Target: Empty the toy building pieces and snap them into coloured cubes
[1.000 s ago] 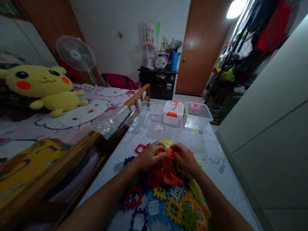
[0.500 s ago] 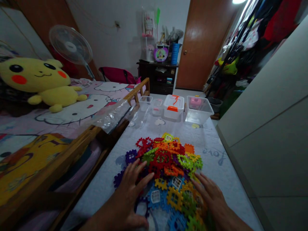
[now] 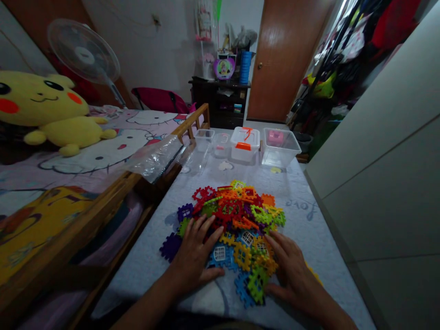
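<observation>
A heap of colourful interlocking plastic building pieces [image 3: 230, 211] lies between my two hands on the cloth-covered surface [image 3: 302, 224]. My left hand [image 3: 195, 252] rests on the heap's left side, fingers spread, with a dark purple piece [image 3: 171, 246] beside it. At the right edge, my right hand [image 3: 287, 261] is open against the pieces, its thumb near a green piece [image 3: 257, 283]. A blue piece with a white window [image 3: 219, 253] lies between the hands. Part of a yellow piece [image 3: 314, 273] shows beyond my right wrist.
Behind the heap stand a lidded box with orange clips [image 3: 245, 145], an open clear bin [image 3: 280, 149] and smaller clear containers [image 3: 222, 144]. A wooden bed rail [image 3: 113, 192] runs along the left, with a plush toy [image 3: 58, 110] beyond. A white cabinet [image 3: 385, 183] borders the right.
Both hands have pushed the near pieces inward, away from me, so the heap is more compact. A green piece now shows by my left fingers. The camera view has shifted slightly.
</observation>
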Tool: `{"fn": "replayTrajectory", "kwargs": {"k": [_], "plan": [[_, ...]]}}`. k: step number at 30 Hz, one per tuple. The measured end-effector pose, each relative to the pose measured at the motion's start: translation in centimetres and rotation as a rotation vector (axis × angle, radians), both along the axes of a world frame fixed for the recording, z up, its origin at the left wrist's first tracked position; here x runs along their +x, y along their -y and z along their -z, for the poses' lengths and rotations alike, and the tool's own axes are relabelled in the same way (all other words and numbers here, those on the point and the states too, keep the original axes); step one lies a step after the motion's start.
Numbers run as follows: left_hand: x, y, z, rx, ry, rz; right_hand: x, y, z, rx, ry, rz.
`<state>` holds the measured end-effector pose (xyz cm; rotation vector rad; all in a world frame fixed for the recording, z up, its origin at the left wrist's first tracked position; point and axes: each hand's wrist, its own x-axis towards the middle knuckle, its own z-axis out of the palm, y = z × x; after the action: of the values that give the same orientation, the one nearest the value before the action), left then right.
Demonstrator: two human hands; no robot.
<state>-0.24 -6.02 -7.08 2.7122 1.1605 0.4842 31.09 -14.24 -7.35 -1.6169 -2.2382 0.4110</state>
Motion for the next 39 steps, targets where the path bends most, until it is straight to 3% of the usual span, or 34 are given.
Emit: {"fn": "replayTrajectory", "kwargs": {"k": [5, 9, 13, 17, 21, 25, 29, 36, 39], "plan": [[0.0, -0.7, 0.3, 0.033, -0.005, -0.049, -1.0, -1.8, 0.6, 0.104, -0.044, 0.108], [-0.2, -0.6, -0.1, 0.073, -0.020, -0.046, -1.9, -1.5, 0.0, 0.179, -0.053, 0.164], [-1.2, 0.0, -1.3, 0.128, -0.019, -0.064, -3.0, 0.5, -1.4, 0.140, -0.044, 0.067], [-3.4, 0.2, -1.3, 0.152, 0.013, -0.279, -4.0, 1.4, -1.5, 0.069, 0.029, -0.122], [-5.2, 0.2, 0.3, 0.054, 0.037, -0.437, -4.5, 0.7, -0.6, 0.032, 0.088, -0.079], [-5.0, 0.5, 1.4, -0.020, 0.048, -0.358, -4.6, -0.1, -0.5, 0.117, 0.081, -0.050], [-3.9, 0.6, 1.2, -0.031, 0.068, -0.251, -4.9, -0.9, -0.9, 0.238, 0.001, 0.029], [-3.7, 0.1, 1.5, 0.095, 0.041, -0.251, -5.0, -4.4, -0.8, 0.352, -0.057, 0.229], [-3.2, -0.5, 0.7, 0.108, 0.059, -0.232, -5.3, -5.4, -0.7, 0.378, -0.021, 0.261]]}}
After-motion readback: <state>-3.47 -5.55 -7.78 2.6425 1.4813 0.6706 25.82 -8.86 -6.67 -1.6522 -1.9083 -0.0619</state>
